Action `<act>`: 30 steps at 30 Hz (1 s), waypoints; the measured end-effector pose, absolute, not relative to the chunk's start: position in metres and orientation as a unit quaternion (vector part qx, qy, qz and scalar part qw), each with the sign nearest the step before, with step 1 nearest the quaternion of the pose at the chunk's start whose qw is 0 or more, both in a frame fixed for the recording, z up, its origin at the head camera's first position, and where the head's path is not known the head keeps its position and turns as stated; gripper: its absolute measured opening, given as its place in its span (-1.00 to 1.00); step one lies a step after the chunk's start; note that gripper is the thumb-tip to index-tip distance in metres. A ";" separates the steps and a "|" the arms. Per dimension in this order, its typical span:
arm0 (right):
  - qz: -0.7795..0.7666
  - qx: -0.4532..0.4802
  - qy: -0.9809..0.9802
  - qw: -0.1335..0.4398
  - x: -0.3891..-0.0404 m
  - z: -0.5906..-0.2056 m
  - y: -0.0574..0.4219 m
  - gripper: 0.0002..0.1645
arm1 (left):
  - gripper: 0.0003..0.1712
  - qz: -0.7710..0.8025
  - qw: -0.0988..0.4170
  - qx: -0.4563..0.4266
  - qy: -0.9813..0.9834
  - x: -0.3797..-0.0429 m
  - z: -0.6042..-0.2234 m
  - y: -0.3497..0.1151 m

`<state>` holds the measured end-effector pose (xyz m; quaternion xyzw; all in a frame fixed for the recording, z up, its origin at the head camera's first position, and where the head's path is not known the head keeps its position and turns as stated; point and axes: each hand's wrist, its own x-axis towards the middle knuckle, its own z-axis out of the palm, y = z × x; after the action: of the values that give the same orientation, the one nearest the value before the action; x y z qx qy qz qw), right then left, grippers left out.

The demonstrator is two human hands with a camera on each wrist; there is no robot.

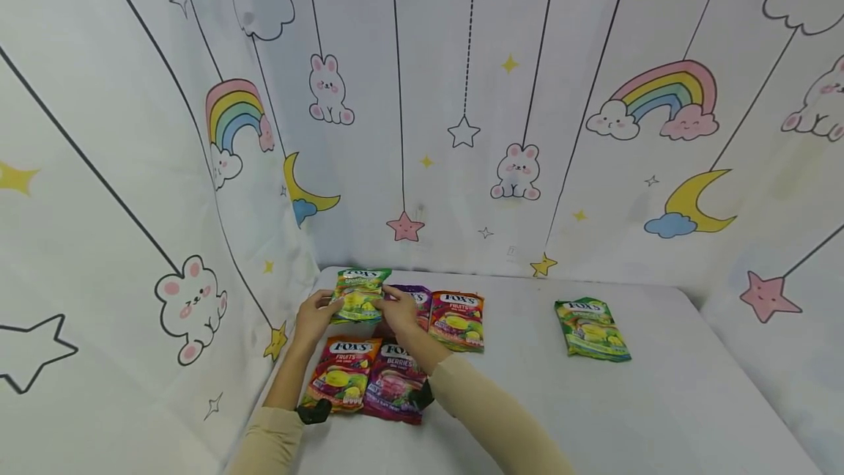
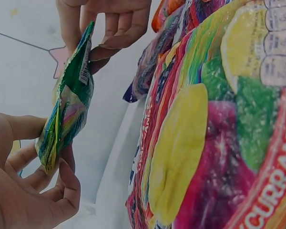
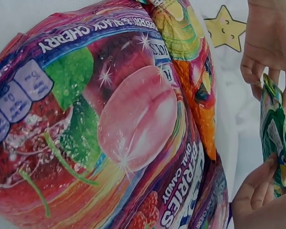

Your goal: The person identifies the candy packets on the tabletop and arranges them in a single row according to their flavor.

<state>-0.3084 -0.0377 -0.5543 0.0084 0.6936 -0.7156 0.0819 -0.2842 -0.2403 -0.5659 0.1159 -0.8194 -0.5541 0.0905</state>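
Both hands hold a green bag of Fox's candy (image 1: 358, 297) upright at the back left of the white table. My left hand (image 1: 313, 316) pinches its left edge between thumb and fingers. On the opposite edge, the fingers and thumb of my right hand (image 1: 398, 311) grip the bag. Seen edge-on in the left wrist view, the green bag (image 2: 69, 102) stands between the two hands. Just in front lie an orange Fruits bag (image 1: 339, 374) and a purple Berries bag (image 1: 393, 387). A second purple bag (image 1: 422, 299) is partly hidden behind my right hand.
Beside the second purple bag lies another orange Fruits bag (image 1: 456, 322). Farther right on the table (image 1: 527, 402) is a second green bag (image 1: 592, 330). White cloth walls (image 1: 461, 182) printed with rabbits, stars and rainbows rise behind and at the left.
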 end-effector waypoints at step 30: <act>-0.705 0.050 0.705 0.053 -0.318 -0.552 -0.015 -0.42 | -0.41 -0.587 0.061 0.106 -0.800 -0.286 -0.551 -0.215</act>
<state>-0.3176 -0.0146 -0.5517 0.0501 0.7053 -0.7052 0.0529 -0.2860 -0.2150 -0.5508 0.1062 -0.8001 -0.5873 0.0613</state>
